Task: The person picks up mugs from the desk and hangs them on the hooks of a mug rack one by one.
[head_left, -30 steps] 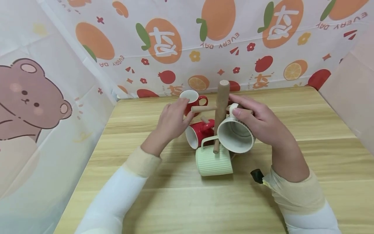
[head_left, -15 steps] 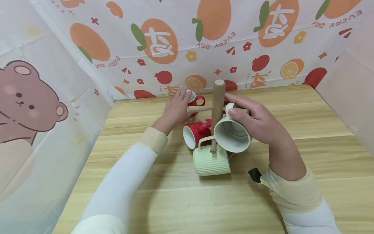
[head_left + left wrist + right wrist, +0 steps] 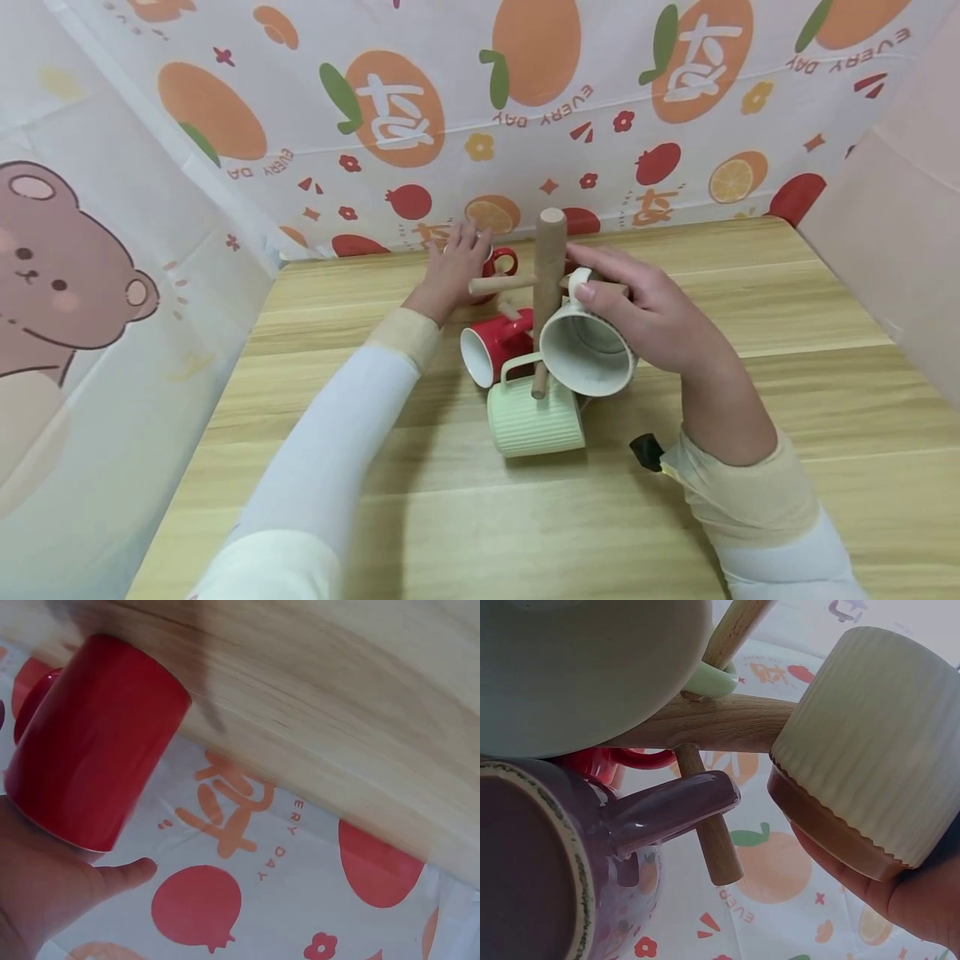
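Note:
My left hand (image 3: 456, 268) reaches over the top of an upright red mug (image 3: 489, 271) at the back of the table, fingers spread across its mouth. In the left wrist view this mug (image 3: 105, 742) is close, with the hand (image 3: 52, 885) at its rim. My right hand (image 3: 660, 325) grips a white ribbed mug (image 3: 588, 354), thumb at its handle, beside a peg of the wooden mug rack (image 3: 550, 258). The right wrist view shows that mug's (image 3: 870, 750) brown base. Lower pegs carry a red mug (image 3: 504, 343) and a pale green mug (image 3: 536, 421).
A purple mug (image 3: 660, 814) hangs by its handle on a peg in the right wrist view. Near the right cuff is a small black piece (image 3: 647, 452). Behind the wooden table (image 3: 480, 533) hangs a fruit-print cloth (image 3: 465, 108).
My left hand has moved away from me and over the upright red mug's mouth. My right hand keeps hold of the white mug at the rack; the head view has shifted slightly.

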Available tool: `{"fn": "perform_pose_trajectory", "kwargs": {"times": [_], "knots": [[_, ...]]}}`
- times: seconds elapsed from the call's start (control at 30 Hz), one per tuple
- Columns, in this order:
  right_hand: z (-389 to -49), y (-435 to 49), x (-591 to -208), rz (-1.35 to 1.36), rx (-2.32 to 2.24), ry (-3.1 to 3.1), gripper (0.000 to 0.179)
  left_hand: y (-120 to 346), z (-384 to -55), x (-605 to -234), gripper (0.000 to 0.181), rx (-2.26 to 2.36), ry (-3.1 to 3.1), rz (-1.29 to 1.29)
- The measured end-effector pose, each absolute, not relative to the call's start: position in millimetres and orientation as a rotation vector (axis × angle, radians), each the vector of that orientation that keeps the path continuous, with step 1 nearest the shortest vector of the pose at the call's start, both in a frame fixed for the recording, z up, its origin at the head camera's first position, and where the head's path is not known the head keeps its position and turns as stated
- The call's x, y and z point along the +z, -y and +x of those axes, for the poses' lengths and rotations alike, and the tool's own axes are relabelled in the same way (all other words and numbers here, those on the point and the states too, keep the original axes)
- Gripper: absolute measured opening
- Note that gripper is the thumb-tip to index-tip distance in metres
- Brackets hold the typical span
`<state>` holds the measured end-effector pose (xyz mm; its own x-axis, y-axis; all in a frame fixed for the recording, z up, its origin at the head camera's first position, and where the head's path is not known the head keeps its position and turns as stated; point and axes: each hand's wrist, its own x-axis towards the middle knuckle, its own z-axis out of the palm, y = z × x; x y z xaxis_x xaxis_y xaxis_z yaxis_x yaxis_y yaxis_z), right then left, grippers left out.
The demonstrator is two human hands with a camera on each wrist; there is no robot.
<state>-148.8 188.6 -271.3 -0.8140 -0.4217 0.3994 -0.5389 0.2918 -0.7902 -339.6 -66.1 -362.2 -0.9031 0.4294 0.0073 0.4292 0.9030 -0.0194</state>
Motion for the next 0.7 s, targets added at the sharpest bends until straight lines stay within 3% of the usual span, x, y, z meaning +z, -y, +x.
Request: {"fn": "perform_pose_trajectory", "kwargs": {"times": [0.5, 0.7], "knots": [[-146, -186, -271, 0.87, 1.541, 2.475, 0.047, 54, -361, -367, 0.082, -0.082, 3.181, -0.485], [-146, -187, -271, 0.861, 1.513, 2.473, 0.047, 49, -365, -369, 0.068, -0.054, 3.153, -0.472]]}}
